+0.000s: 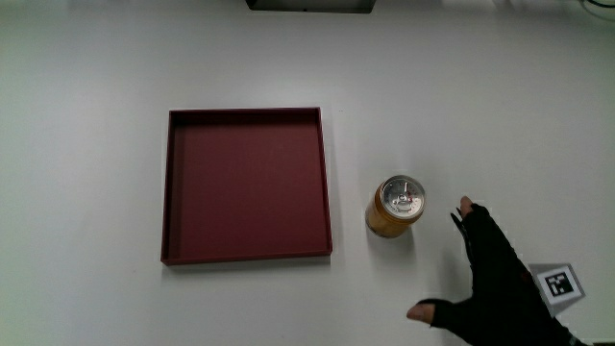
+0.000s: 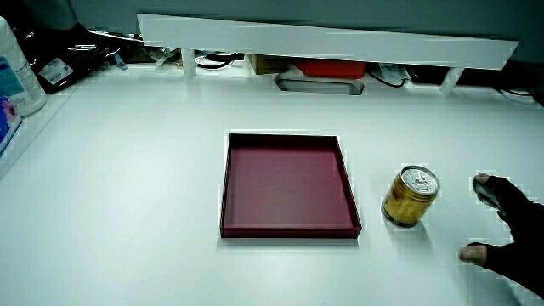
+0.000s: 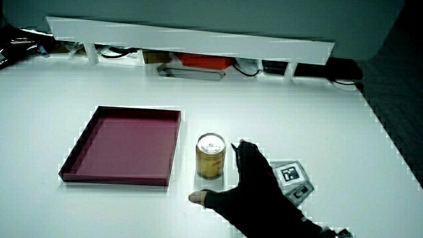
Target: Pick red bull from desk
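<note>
A gold can with a silver top [image 1: 395,207] stands upright on the white table beside a dark red tray [image 1: 247,185]; it shows in both side views [image 2: 410,196] [image 3: 211,157]. The gloved hand [image 1: 480,279] lies low over the table beside the can, slightly nearer to the person, with thumb and fingers spread and nothing in them. It is apart from the can. The patterned cube [image 3: 292,179] rides on its back. In both side views the hand [image 2: 501,238] [image 3: 248,188] reaches toward the can with a gap between them.
The red tray [image 2: 289,184] [image 3: 124,145] is shallow and holds nothing. A low white partition [image 2: 323,41] runs along the table's edge farthest from the person, with cables and boxes under it. A white bottle [image 2: 17,72] stands at the table's edge.
</note>
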